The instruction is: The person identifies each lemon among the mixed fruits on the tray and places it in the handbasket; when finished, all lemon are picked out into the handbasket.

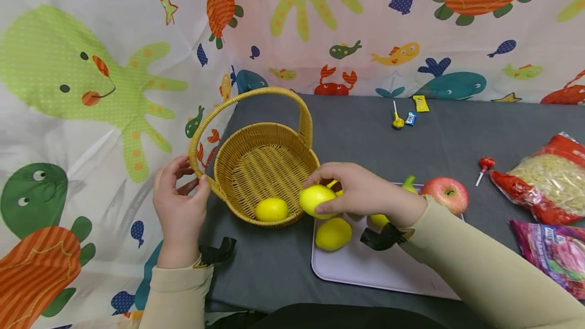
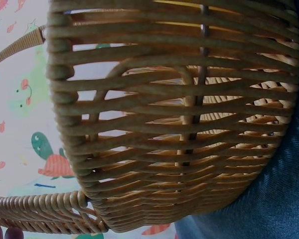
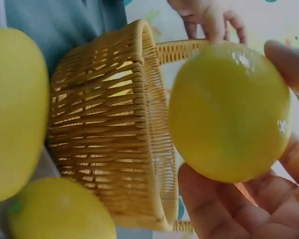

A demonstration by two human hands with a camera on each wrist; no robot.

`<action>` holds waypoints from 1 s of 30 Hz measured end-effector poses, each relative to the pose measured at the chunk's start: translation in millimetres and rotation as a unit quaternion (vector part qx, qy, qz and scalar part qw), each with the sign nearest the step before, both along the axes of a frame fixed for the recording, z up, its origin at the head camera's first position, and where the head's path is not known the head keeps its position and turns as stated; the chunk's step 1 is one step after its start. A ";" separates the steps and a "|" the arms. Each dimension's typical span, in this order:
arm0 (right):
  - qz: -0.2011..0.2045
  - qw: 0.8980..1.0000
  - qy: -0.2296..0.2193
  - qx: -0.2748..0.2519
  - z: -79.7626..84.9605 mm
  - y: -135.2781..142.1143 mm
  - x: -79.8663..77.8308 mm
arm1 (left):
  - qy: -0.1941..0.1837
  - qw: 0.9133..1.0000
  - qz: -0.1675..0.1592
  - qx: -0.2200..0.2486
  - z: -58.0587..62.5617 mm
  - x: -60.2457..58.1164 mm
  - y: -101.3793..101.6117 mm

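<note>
A wicker basket (image 1: 267, 166) with a tall arched handle stands left of centre, one lemon (image 1: 271, 209) lying inside near its front edge. My left hand (image 1: 180, 209) holds the lower left end of the handle (image 1: 201, 159) between thumb and fingers. Beside the basket's right rim, my right hand (image 1: 361, 189) pinches a second lemon (image 1: 316, 200); it fills much of the right wrist view. Another lemon (image 1: 333, 234) rests on the pale tray (image 1: 361, 273) below that hand. Further yellow fruit there is partly hidden by the hand. Basket weave (image 2: 139, 129) fills the left wrist view.
A red apple (image 1: 445, 194) sits at the tray's back right, next to a green-tipped fruit (image 1: 409, 183). Lollipops (image 1: 486, 163) and small wrapped candies (image 1: 421, 103) lie farther back. Two plastic packages (image 1: 548, 176) are at the right. A printed curtain (image 1: 137, 207) borders the left and back.
</note>
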State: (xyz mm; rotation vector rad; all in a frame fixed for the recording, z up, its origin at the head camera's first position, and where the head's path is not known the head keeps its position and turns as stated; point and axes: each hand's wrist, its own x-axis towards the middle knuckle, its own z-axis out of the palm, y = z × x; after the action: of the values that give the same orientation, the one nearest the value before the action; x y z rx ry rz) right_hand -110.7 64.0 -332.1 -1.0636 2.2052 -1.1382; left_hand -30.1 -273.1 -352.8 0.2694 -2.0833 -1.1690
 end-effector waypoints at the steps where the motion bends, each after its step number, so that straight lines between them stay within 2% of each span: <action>1: -0.004 1.000 0.006 -0.001 -0.9 -6.3 -3.5 | -0.001 1.000 -0.001 0.000 0.2 0.0 0.3; 6: -0.018 0.998 0.056 -0.001 -11.8 -35.1 -18.9 | -0.003 1.000 0.003 -0.002 -0.3 0.4 1.2; 12: 0.005 0.993 0.112 0.023 -28.0 -57.2 -29.3 | -0.002 1.000 0.005 -0.007 -2.1 0.4 1.4; 19: 0.047 0.985 0.148 0.082 -34.4 -69.1 -30.9 | -0.006 1.000 0.011 -0.009 -2.6 0.5 1.5; 30: 0.082 0.964 0.188 0.166 -35.4 -77.0 -27.1 | -0.004 1.000 0.016 -0.020 -5.0 -0.4 0.9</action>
State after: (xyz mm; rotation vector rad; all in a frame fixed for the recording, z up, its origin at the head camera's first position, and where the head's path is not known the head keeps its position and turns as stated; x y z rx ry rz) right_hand -137.8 -12.9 -367.6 -1.3629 2.4211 -0.4973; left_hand -30.5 -272.2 -357.7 0.2876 -2.0992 -1.1077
